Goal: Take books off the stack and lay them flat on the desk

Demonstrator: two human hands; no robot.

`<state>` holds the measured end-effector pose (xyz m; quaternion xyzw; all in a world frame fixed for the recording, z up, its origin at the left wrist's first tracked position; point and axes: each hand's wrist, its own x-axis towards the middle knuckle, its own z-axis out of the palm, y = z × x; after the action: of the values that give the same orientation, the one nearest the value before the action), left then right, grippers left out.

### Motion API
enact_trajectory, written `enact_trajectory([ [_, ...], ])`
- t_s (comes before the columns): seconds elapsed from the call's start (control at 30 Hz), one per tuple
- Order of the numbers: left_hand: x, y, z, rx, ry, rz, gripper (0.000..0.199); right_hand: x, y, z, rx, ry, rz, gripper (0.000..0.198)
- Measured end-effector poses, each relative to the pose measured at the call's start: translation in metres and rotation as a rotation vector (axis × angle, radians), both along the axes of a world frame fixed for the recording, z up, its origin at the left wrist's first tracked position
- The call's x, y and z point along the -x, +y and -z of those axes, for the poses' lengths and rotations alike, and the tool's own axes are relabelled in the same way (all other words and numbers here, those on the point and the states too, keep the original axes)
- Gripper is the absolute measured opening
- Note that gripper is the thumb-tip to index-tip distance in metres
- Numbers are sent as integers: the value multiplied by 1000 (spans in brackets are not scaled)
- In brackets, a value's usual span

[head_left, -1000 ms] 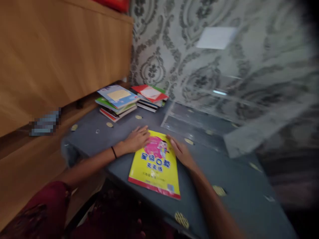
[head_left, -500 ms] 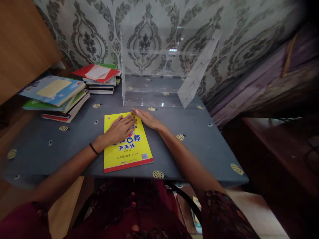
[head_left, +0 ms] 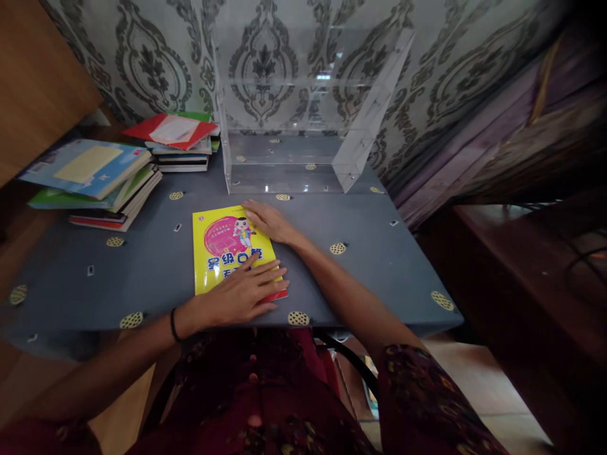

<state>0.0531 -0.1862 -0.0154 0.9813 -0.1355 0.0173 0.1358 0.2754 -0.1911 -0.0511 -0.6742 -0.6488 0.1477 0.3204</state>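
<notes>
Fingers (head_left: 265, 275) of your left hand (head_left: 241, 296) lie spread and flat over the near edge of the yellow workbook (head_left: 227, 249), pressing on it rather than gripping it. Your right hand (head_left: 268, 221) rests open at the book's far right corner, fingertips on the cover, nothing held. That workbook lies face up on the grey bench (head_left: 370, 259), near its front edge (title towards you). Beyond it stands a clear acrylic box (head_left: 303, 126) against the patterned wall, and two stacks of books (head_left: 118, 170) sit at the bench's far left.
</notes>
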Motion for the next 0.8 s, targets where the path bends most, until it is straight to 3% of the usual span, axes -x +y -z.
enact_trajectory([
  [0.23,9,6,-16,55,8,37,31,3,-4,-1,-22,-227,45,38],
  [0.43,54,37,-24,108,13,5,20,13,-33,-21,35,-340,154,27],
  [0.6,79,72,-12,238,-182,-158,21,40,-66,-32,69,-448,250,21],
  [0.8,53,117,9,274,-229,-407,35,55,-71,-26,53,-534,327,20],
])
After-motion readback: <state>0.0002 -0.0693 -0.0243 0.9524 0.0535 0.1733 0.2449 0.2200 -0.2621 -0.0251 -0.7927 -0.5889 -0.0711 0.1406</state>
